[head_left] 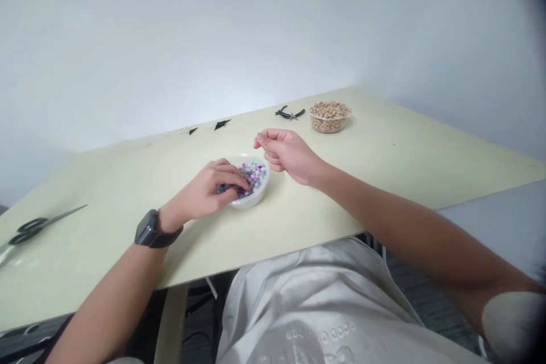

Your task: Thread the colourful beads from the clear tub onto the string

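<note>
A round, whitish see-through bowl point(255, 200) stands on the table, with many small purple, white and teal beads point(255, 175) in it. My left hand point(216, 186) reaches over the bowl's left side, its fingertips down among the beads. Its thumb and forefinger are apart, and some of the other fingertips are hidden. Just right of the bowl's rim, my right hand point(288, 153) is raised with thumb and forefinger pinched together. Whatever it holds, if anything, is too small or thin to see.
A tub of light brown beans or nuts point(330, 116) sits at the back right. Black-handled pliers point(290, 113) lie beside it. Black scraps point(222, 124) lie near the wall. Scissors point(40, 226) are at the left. The table's front edge point(264, 259) runs close to my body.
</note>
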### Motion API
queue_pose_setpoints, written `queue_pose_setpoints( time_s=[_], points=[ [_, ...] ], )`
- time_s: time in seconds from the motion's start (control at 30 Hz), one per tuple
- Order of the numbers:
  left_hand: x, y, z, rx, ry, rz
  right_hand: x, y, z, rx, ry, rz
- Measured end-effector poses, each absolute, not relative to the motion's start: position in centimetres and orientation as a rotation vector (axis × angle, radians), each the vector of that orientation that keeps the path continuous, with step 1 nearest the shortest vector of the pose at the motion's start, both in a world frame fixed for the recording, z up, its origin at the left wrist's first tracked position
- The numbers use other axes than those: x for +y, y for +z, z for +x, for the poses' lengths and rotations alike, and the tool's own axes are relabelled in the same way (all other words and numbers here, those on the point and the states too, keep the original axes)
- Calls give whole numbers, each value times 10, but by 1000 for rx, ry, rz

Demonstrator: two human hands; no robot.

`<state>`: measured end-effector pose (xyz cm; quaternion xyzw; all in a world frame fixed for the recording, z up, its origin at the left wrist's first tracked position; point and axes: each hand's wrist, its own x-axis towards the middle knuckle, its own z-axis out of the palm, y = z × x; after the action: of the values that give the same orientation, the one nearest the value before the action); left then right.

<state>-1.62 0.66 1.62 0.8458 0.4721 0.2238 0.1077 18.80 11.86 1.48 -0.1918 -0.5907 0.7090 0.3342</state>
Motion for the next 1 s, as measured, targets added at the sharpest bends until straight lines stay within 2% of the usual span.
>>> queue_pose_setpoints(
  time_s=[1.0],
  points=[
    [7, 22, -13, 1414, 645, 2193, 117, 14, 188, -1570, 1838, -481]
  ],
)
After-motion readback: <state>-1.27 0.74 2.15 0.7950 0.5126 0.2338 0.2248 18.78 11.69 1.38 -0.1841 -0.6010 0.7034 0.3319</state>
